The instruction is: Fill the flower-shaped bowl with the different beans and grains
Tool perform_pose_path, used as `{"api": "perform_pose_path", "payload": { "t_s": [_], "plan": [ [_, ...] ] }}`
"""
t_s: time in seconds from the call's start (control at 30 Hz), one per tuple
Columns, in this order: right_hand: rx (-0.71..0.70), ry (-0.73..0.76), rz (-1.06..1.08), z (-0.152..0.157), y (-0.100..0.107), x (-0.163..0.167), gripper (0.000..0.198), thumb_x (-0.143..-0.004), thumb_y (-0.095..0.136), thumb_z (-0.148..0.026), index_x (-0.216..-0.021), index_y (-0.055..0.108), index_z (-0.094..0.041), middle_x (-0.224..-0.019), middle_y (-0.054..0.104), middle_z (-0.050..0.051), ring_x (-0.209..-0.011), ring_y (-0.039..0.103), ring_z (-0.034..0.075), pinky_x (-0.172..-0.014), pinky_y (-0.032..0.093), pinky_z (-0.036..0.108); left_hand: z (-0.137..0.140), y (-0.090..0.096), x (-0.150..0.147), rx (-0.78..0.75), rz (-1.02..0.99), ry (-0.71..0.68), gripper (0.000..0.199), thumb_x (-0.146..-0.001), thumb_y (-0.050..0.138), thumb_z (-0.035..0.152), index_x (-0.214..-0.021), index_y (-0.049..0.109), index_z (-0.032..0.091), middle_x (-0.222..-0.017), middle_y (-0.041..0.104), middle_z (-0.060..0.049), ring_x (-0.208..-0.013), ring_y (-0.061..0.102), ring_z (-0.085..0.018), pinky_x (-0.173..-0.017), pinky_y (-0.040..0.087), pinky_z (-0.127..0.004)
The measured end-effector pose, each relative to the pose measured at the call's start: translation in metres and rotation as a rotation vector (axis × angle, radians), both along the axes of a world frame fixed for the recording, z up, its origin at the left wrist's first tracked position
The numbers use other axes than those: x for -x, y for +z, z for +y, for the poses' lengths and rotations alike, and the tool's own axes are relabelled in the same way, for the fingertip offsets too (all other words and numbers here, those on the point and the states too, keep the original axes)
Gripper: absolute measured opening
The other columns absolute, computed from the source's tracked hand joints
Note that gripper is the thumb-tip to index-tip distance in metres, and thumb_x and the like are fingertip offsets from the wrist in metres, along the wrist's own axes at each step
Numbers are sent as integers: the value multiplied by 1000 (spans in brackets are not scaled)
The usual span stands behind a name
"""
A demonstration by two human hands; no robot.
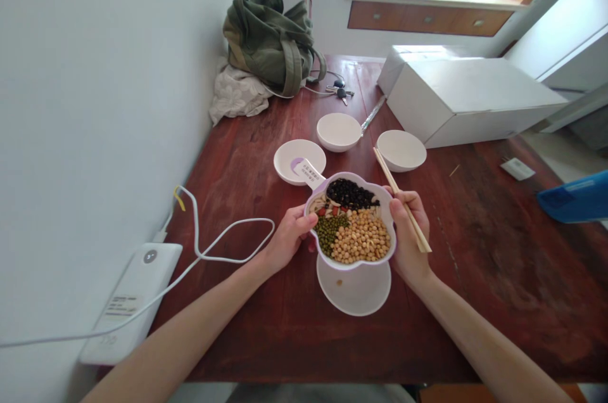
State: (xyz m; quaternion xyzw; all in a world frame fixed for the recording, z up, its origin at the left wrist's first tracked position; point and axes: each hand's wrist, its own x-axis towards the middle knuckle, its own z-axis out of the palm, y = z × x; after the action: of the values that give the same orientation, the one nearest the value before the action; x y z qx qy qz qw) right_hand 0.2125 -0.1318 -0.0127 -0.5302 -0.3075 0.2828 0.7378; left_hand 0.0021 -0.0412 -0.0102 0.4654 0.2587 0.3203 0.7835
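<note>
- Above a dark red wooden table (pixel 484 232), toward its near edge: one scalloped dish (pixel 354 266), held up in both hands, over a white near bowl (pixel 354 296) that it partly hides.
- Dish, body: shallow, flower-like lobed outline, pale inside, rim tinted lilac; tipped so that its contents show.
- Dish, handle (pixel 311 173): short, white, with small dark print too small to read; points to the far left, overlapping a white bowl behind it.
- Contents, far side: black beans (pixel 352 193), glossy, heaped.
- Contents, left: small green beans (pixel 330 232) in a compact patch.
- Contents, near and right: round tan beans (pixel 363 238), the largest share.
- Contents, across the middle and far left: pale slivers and red pieces, partly covered by the beans.
- Left hand (pixel 286 241): pinching the dish's left rim, thumb on top, fingers underneath.
- Right hand (pixel 409 260): closed about the dish's right side, also holding a pair of pale chopsticks (pixel 387 175) slantwise; the exact finger contact beneath cannot be told.
- Near bowl: one small tan piece inside.
- Beyond the dish: three white bowls, left (pixel 285 163), middle (pixel 339 130) and right (pixel 403 151), standing apart on the table.
</note>
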Motion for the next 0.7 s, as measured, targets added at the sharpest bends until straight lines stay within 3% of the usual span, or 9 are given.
{"api": "perform_pose_path", "payload": {
  "t_s": [0.13,0.23,0.3,0.4,0.53,0.7],
  "plan": [
    [-18,47,-53,1,-8,-7,35,-95,83,-56,-102,70,-25,-118,79,5,-105,75,21,-98,60,37,0,3,-3,81,-49,35,53,-83,85,61,-105,84,13,-93,85,-12,-69,75,-23,-54,54,-28],
    [-76,48,-79,2,-7,-14,44,-97,75,-70,-106,72,-27,-121,78,4,-106,76,21,-97,60,36,0,4,-4,104,-94,62,52,-84,86,57,-111,85,13,-104,88,-14,-93,83,-33,-74,64,-36],
    [-121,41,-76,4,-3,-22,57,-97,65,-82,-115,74,-29,-116,78,3,-99,77,20,-90,62,36,-1,5,-4,113,-117,79,50,-85,85,55,-112,86,14,-106,88,-14,-105,83,-37,-89,66,-43],
    [-185,7,-55,7,5,-39,71,-96,56,-90,-122,79,-28,-104,80,3,-79,77,19,-78,63,36,-1,5,-4,112,-134,107,45,-86,86,52,-110,87,15,-102,89,-12,-110,83,-38,-98,65,-45],
    [-249,-30,7,8,13,-65,70,-98,56,-87,-102,85,-23,-91,81,4,-72,76,20,-76,64,38,-2,5,-4,119,-145,132,44,-85,87,51,-108,88,15,-103,89,-13,-112,83,-39,-101,65,-48],
    [-277,119,125,0,22,-75,45,-101,71,-67,-89,81,-25,-73,72,0,-67,67,18,-70,60,35,-1,9,-4,165,-133,191,43,-82,86,55,-98,89,15,-103,89,-14,-114,82,-43,-106,63,-54]
  ]
}}
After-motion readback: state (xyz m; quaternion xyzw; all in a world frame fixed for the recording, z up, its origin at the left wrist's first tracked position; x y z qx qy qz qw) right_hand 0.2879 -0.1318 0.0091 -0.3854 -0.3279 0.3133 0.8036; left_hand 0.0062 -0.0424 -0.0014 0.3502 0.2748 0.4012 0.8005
